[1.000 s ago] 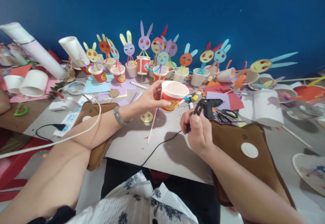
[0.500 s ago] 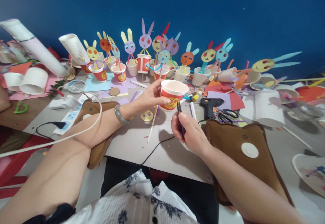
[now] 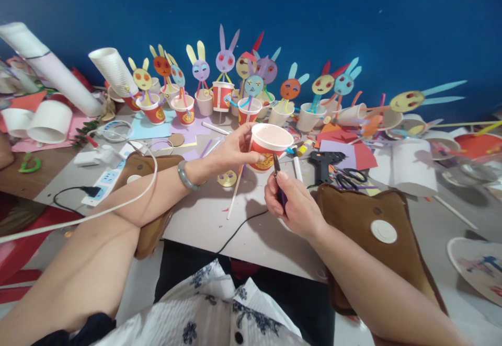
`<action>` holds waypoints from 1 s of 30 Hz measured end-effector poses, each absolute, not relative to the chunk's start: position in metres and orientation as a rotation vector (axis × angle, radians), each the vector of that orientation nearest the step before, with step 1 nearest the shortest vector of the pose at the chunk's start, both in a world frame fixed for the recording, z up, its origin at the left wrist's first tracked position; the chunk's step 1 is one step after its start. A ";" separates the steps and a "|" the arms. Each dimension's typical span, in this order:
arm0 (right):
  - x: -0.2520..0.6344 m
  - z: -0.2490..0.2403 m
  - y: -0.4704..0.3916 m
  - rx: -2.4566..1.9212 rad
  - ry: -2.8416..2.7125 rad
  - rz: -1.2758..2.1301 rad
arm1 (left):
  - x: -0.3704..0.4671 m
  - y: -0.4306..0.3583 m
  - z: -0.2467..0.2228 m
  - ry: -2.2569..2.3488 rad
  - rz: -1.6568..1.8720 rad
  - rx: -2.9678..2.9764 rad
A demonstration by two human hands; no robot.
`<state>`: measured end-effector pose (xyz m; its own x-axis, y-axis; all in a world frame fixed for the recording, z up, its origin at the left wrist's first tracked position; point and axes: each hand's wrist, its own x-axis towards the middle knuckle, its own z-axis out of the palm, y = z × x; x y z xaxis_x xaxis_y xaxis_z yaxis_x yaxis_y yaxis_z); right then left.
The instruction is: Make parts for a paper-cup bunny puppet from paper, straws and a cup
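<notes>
My left hand (image 3: 234, 153) is wrapped round a red-and-white paper cup (image 3: 272, 136), thumb across its front and fingers behind. The cup's mouth faces up, tipped slightly toward me. In my right hand (image 3: 295, 199) is a slim, dark pointed tool (image 3: 277, 166), its tip up against or just before the cup's printed gold emblem; fingers cover its grip, so I cannot tell its exact kind. A blue pipe cleaner (image 3: 291, 151) shows right of the cup. Below my left hand lie a round yellow paper face (image 3: 227, 179) and a thin white stick (image 3: 234, 199).
Several paper-cup rabbits (image 3: 225, 62) line the blue wall. At right are a black glue gun (image 3: 326, 166), black-handled scissors (image 3: 352, 180) and a brown hot-water bag (image 3: 358, 241). A white cable (image 3: 129, 199) crosses my left forearm, near a power strip (image 3: 107, 176).
The cup and my left hand shift very slightly right in view. My right hand keeps its hold on the tool near the cup's front. The camera view moves a little.
</notes>
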<state>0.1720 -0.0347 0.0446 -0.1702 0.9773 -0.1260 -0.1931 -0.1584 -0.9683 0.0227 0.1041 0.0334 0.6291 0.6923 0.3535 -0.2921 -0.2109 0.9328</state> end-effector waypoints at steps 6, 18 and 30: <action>0.171 0.048 -0.037 -1.041 -1.002 1.581 | 0.022 0.103 0.035 0.371 0.923 1.560; 0.169 0.055 -0.036 -0.997 -0.870 1.668 | 0.021 0.101 0.036 0.371 0.898 1.541; 0.170 0.055 -0.036 -0.992 -0.897 1.649 | 0.023 0.104 0.031 0.345 0.919 1.547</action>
<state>0.1701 -0.0356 0.0554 -0.1918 0.9621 -0.1939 -0.3603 -0.2528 -0.8979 0.0230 0.1039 0.0312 0.6385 0.6848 0.3512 -0.2847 -0.2138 0.9345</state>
